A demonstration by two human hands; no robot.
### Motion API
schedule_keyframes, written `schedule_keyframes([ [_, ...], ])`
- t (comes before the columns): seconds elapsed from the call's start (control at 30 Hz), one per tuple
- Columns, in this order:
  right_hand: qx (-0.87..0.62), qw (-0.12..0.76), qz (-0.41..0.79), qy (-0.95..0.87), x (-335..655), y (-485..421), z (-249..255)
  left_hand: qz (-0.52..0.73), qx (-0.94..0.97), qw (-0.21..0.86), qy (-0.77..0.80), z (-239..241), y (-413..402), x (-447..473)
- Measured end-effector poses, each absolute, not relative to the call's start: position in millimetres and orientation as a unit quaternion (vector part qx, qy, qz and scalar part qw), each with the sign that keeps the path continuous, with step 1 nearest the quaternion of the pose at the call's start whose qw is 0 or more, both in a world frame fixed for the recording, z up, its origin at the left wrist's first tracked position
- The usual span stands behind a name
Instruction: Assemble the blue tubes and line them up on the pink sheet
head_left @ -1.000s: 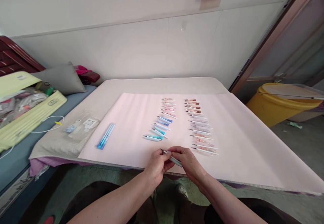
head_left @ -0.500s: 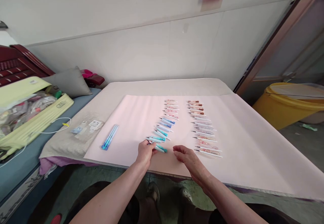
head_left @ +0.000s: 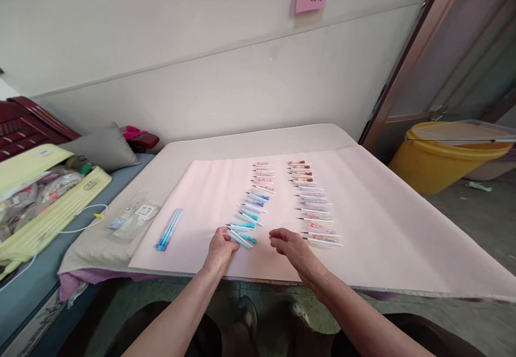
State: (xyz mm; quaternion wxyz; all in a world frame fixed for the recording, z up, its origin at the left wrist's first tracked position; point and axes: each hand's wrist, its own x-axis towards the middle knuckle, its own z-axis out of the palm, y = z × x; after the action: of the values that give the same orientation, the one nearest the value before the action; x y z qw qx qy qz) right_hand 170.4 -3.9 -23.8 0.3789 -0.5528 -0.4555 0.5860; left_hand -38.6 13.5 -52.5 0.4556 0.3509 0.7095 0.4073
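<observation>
Two rows of small pens lie on a pale pink sheet [head_left: 374, 228] spread over a table. The left row [head_left: 253, 201] runs from pink pens at the back to blue and teal ones at the front. The right row [head_left: 312, 204] holds pink and white pens. My left hand [head_left: 221, 247] is closed on the end of a teal pen [head_left: 242, 237] at the near end of the left row. My right hand [head_left: 291, 244] hovers a little to the right of it, fingers loosely curled, holding nothing that shows.
A bundle of blue pens [head_left: 169, 229] lies at the sheet's left. Clear packets [head_left: 133, 216] rest on the beige cloth beside it. A yellow case [head_left: 48, 206] and grey pillow [head_left: 102, 147] sit on the left bench. A yellow bin [head_left: 439, 158] stands at right.
Both hands held one pen at the sheet's near edge. My left hand then carried it left and forward to the end of the left row, and my right hand let go.
</observation>
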Motion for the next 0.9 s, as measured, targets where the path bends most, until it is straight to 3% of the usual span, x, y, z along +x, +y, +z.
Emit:
schedule_keyframes([
  [0.27,-0.533,0.390,0.605,-0.444,171,-7,-17,0.226,0.538,0.253,0.772,-46,-1,-41],
  [0.47,-0.526,0.382,0.616,-0.445,171,-10,-15,0.187,0.596,0.214,0.751,-41,-9,-42],
  [0.73,-0.516,0.377,0.623,-0.451,170,-9,-20,0.146,0.516,0.100,0.838,7,40,-142],
  [0.9,-0.528,0.347,0.629,-0.454,171,-9,-21,0.119,0.435,0.091,0.888,3,41,-183],
])
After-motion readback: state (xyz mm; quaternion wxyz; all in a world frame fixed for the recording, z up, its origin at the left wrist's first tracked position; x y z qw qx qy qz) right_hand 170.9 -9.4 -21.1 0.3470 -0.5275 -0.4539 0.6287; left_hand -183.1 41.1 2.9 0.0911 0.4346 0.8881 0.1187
